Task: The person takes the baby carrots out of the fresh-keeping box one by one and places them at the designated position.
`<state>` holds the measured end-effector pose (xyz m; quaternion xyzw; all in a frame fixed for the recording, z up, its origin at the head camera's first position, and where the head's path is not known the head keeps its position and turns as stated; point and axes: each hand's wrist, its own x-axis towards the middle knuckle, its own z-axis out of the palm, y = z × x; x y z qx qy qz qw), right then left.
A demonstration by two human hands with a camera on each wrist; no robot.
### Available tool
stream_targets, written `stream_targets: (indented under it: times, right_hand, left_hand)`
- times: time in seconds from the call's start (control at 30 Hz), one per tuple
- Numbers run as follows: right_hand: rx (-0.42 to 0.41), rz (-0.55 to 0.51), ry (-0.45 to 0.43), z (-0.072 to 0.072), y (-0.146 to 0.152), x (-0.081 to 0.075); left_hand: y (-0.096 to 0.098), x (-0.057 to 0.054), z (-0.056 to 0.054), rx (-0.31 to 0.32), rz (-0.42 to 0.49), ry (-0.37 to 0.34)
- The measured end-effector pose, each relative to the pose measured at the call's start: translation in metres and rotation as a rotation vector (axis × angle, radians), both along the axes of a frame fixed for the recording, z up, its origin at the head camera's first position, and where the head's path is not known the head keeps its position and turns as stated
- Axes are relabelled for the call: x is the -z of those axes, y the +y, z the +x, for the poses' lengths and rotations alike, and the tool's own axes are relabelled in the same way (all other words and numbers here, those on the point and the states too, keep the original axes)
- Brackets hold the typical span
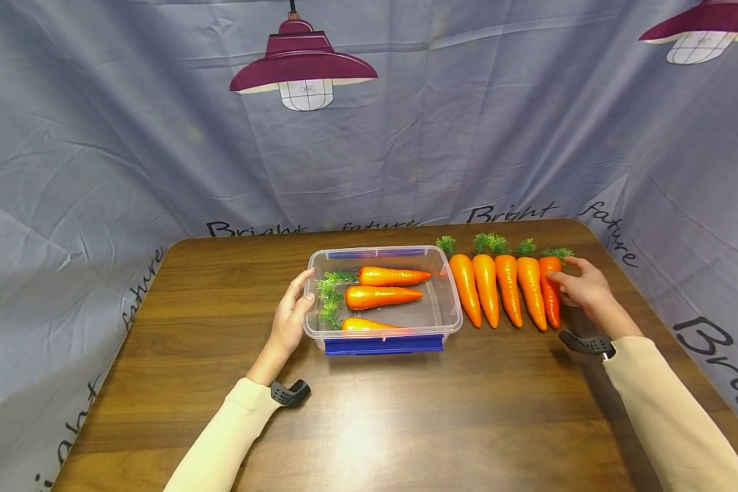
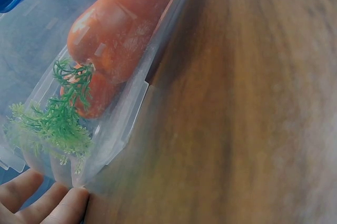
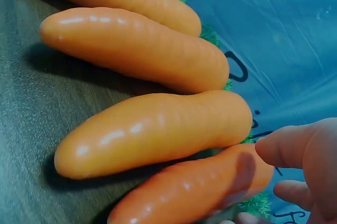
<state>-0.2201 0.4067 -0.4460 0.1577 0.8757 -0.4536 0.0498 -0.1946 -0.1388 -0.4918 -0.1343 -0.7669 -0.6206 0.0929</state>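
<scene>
My left hand [image 1: 291, 316] rests at the left end of a clear plastic container [image 1: 433, 294] with blue clips. Its fingers [image 2: 66, 205] touch the outer wall in the left wrist view, and the thumb lies at the rim. Inside are three toy carrots, among them a carrot [image 1: 384, 296] with its green top to the left. My right hand [image 1: 584, 287] is at the rightmost carrot [image 1: 551, 290] of a row on the table. Its thumb [image 3: 281, 145] is over the thick end and casts a shadow there; other fingers are beyond it, partly hidden.
Several more carrots lie side by side right of the container, including a carrot [image 1: 464, 290] close to its wall. Their green tops point toward the back. The wooden table [image 1: 357, 424] meets a grey printed curtain [image 1: 406, 150] at the back and sides.
</scene>
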Motion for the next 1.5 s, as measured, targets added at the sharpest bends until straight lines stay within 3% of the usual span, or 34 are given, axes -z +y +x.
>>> stream_targets:
  times: [0.3, 0.5, 0.67, 0.77, 0.97, 1.17, 1.27, 1.5]
  right_hand:
    - [0.007, 0.180, 0.068, 0.006, -0.002, -0.014]
    - [0.016, 0.245, 0.230, 0.015, -0.037, -0.036]
    - [-0.124, 0.166, 0.383, 0.026, -0.092, -0.059]
    - [-0.224, 0.101, 0.407, 0.028, -0.127, -0.069]
    - [-0.403, -0.037, 0.375, 0.022, -0.193, -0.073]
    - [-0.579, -0.184, 0.276, 0.019, -0.249, -0.072]
    - [-0.621, -0.185, 0.236, 0.018, -0.270, -0.070]
    - [-0.614, -0.225, 0.172, 0.011, -0.293, -0.051]
  left_hand:
    - [0.000, -0.003, 0.000, 0.007, 0.009, 0.004]
    - [0.000, -0.003, 0.001, 0.007, 0.006, 0.001]
    - [0.001, -0.001, 0.000, 0.016, 0.007, 0.013]
    - [0.001, 0.000, 0.002, 0.016, 0.009, 0.010]
    - [0.000, 0.000, 0.002, 0.011, 0.005, 0.010]
    - [0.000, -0.003, 0.000, 0.020, 0.001, 0.009]
    - [0.000, -0.004, 0.000, 0.018, -0.005, 0.007]
    - [0.001, -0.003, 0.002, 0.022, 0.021, 0.013]
